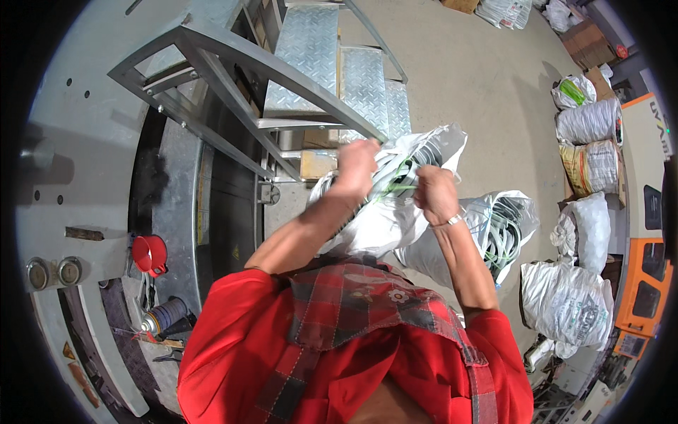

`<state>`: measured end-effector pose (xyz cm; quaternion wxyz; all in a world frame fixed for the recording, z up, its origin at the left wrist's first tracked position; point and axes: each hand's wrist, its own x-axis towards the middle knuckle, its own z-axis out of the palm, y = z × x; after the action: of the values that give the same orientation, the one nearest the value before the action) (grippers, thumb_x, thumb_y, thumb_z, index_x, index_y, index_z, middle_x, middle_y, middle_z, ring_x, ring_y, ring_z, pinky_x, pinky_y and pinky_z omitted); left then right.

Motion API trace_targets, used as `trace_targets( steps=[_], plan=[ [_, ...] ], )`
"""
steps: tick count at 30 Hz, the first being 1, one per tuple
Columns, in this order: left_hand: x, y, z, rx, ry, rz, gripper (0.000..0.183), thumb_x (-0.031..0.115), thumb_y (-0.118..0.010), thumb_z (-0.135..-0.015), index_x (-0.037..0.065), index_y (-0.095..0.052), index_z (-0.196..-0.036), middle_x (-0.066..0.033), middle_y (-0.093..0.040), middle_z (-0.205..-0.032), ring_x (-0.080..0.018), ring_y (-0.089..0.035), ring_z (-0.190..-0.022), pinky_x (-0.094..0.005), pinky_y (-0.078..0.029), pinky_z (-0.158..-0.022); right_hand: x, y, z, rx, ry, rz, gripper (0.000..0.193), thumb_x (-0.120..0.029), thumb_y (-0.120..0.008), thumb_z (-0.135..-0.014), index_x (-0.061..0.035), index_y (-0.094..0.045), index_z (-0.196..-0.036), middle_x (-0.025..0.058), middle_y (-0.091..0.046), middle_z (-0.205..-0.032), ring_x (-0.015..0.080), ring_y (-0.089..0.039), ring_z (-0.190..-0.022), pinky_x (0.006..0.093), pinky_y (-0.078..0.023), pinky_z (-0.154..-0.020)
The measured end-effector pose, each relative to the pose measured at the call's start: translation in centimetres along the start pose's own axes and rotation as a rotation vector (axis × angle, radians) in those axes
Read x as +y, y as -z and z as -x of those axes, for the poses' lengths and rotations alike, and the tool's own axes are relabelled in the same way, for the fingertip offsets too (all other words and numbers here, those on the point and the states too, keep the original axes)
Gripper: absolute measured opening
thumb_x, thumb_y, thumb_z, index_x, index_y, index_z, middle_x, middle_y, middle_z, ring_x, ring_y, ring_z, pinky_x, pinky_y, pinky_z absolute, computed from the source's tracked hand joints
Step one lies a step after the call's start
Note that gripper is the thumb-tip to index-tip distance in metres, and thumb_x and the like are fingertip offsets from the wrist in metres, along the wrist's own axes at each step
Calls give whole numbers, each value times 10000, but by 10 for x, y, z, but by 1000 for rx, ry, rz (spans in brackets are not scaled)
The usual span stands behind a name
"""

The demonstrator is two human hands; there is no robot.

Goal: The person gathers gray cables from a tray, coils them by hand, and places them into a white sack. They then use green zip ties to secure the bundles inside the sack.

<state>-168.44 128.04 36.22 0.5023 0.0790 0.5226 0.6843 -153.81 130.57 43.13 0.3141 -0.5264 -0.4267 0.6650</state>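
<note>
In front of my body stands a white woven sack (378,230), its mouth open around grey, curled plastic strips (426,154). My left hand (358,166) is closed over the sack's left side, close to the stair rail; slight blur hides what its fingers hold. My right hand (436,195) is closed in a fist at the sack's right side, a watch on its wrist. A thin green cord (397,187) runs across the sack's opening into the right fist. Against the sack's right side lies a second white sack (441,251), filled with similar grey coils (505,230).
Metal stairs (304,63) with a grey handrail (282,67) rise just beyond the sack. Several full bags (568,304) line the right side beside an orange and white machine (644,283). At left, a red cup-like container (149,254) and a spray can (164,316) sit by machinery.
</note>
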Motion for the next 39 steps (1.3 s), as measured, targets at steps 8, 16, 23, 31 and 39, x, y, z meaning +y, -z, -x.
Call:
trace_targets(
  steps=[8,16,23,31,39],
  plan=[
    [1,-7,11,-1030,205,-972,127,125,-606,-791,15,-664,-815,-37,-615,-644,-83,-535,-546,-226,-431,-502,-83,75,-35,-370,-194,306,210,-118,-476,-839,16,-625,-775,4,-495,-508,49,-338,-344,200,-227,-303],
    [-43,-6,-36,-1133,761,-230,263,193,-615,-857,-50,-548,-932,-61,-560,-742,-48,-335,-466,-188,-257,-405,81,37,26,-438,359,923,240,-151,-538,-863,18,-606,-708,64,-574,-556,116,-526,-500,281,-431,-522],
    [-19,-11,-32,-1120,664,-437,211,196,-582,-872,-12,-576,-908,-28,-537,-661,-84,-455,-481,-192,-341,-435,56,60,9,-166,-131,-133,239,-236,-603,-869,-17,-679,-811,8,-618,-650,41,-401,-420,190,-297,-382],
    [11,-21,-18,-1089,237,-939,156,120,-595,-819,-29,-627,-854,-97,-623,-684,-180,-628,-625,-276,-515,-593,75,41,-3,195,47,-75,106,-68,-633,-774,5,-622,-698,16,-572,-604,44,-409,-441,186,-305,-405],
    [44,-6,-29,-1168,-743,-1573,138,185,-650,-688,48,-639,-683,-112,-616,-920,-276,-523,-947,-385,-424,-803,110,65,-23,488,457,282,169,-95,-614,-746,60,-579,-688,39,-556,-601,117,-498,-552,265,-423,-550]
  ],
)
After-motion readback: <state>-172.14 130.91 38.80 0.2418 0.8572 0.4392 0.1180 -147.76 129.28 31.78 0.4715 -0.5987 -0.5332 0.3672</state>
